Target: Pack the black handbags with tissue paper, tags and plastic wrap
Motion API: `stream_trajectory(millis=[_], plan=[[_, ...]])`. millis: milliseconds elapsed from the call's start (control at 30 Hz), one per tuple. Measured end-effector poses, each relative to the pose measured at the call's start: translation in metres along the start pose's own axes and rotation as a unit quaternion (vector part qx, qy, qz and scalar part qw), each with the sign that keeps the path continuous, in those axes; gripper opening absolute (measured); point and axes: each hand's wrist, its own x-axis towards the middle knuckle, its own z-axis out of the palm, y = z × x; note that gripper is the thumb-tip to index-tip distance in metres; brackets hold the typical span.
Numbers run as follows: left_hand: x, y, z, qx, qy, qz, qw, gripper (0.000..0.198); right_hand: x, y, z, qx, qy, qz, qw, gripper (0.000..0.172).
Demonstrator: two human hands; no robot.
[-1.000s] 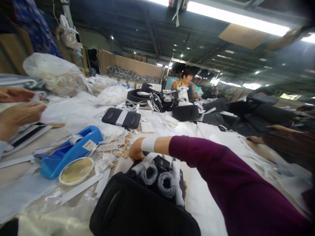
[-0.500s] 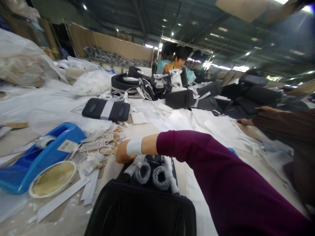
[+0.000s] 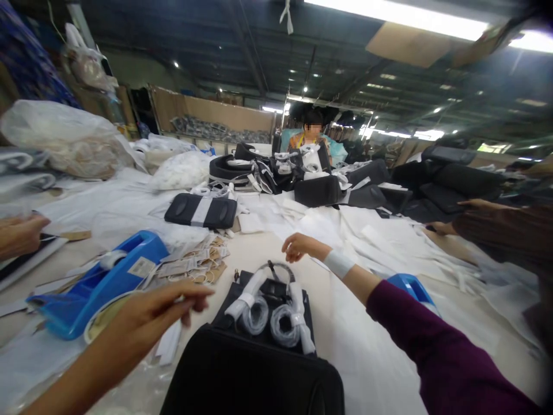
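A black bag (image 3: 254,374) lies in front of me, its handle wrapped in white sheeting and two clear-wrapped strap coils (image 3: 254,316) resting on its upper part. My right hand (image 3: 300,248), with a white band at the wrist and a purple sleeve, hovers just beyond the bag's handle (image 3: 283,268). Its fingers are loosely bent and hold nothing I can see. My left hand (image 3: 177,302) is in the air left of the bag, fingers partly stretched out and slightly blurred. It appears to hold nothing.
At left stand a blue tape dispenser (image 3: 142,259) and a round tub (image 3: 97,323), near scattered tags (image 3: 203,265). A wrapped black bag (image 3: 201,211) lies farther off, before piled bags (image 3: 317,190). Co-workers' hands show at the left edge (image 3: 21,233) and the right (image 3: 443,227).
My right hand has moved from the bag's left side to the right, beyond the handle. My left hand has come into view. The handle now stands visible, and the view has tilted up slightly.
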Motion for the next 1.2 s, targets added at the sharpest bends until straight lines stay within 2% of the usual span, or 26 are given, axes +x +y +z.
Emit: stream_trajectory(millis=[100, 200, 267, 333, 400, 467, 567, 667, 767, 833, 1033, 1100, 1200], plan=[[0.073, -0.011, 0.027, 0.039, -0.101, 0.094, 0.99, 0.031, -0.011, 0.019, 0.019, 0.115, -0.065, 0.045, 0.99, 0.012], [0.149, -0.023, 0.071, 0.061, -0.211, 0.15, 0.964, 0.038, -0.007, 0.018, 0.042, 0.202, -0.086, 0.065, 0.973, 0.014], [0.181, -0.029, 0.099, 0.048, -0.277, 0.168, 0.945, 0.04, -0.001, 0.015, 0.053, 0.244, -0.066, 0.068, 0.965, 0.012], [0.196, -0.036, 0.121, 0.032, -0.321, 0.18, 0.929, 0.036, 0.0, 0.014, 0.06, 0.278, -0.024, 0.059, 0.958, 0.013], [0.202, -0.042, 0.135, 0.019, -0.34, 0.189, 0.921, 0.028, -0.003, 0.015, 0.066, 0.305, 0.017, 0.044, 0.951, 0.013], [0.202, -0.046, 0.139, 0.006, -0.343, 0.196, 0.919, 0.021, -0.011, 0.016, 0.069, 0.328, 0.055, 0.005, 0.943, 0.012], [0.201, -0.044, 0.133, -0.006, -0.329, 0.218, 0.919, 0.013, -0.022, 0.017, 0.071, 0.355, 0.088, -0.056, 0.929, 0.02], [0.198, -0.032, 0.122, 0.014, -0.288, 0.255, 0.923, 0.005, -0.027, 0.014, 0.072, 0.377, 0.079, -0.059, 0.921, 0.023], [0.194, -0.019, 0.113, 0.051, -0.26, 0.289, 0.92, 0.012, -0.029, 0.01, 0.072, 0.393, 0.084, -0.052, 0.914, 0.021], [0.191, -0.015, 0.11, 0.058, -0.262, 0.295, 0.917, 0.015, -0.029, 0.008, 0.072, 0.402, 0.099, -0.054, 0.909, 0.018], [0.188, -0.02, 0.116, -0.016, -0.372, 0.227, 0.9, 0.026, -0.032, 0.007, 0.077, 0.413, 0.115, -0.078, 0.9, 0.017], [0.19, -0.02, 0.117, -0.013, -0.37, 0.228, 0.9, 0.03, -0.033, 0.008, 0.079, 0.411, 0.116, -0.081, 0.9, 0.023], [0.19, -0.019, 0.112, 0.059, -0.32, 0.255, 0.911, 0.031, -0.032, 0.009, 0.081, 0.407, 0.102, -0.072, 0.905, 0.03]])
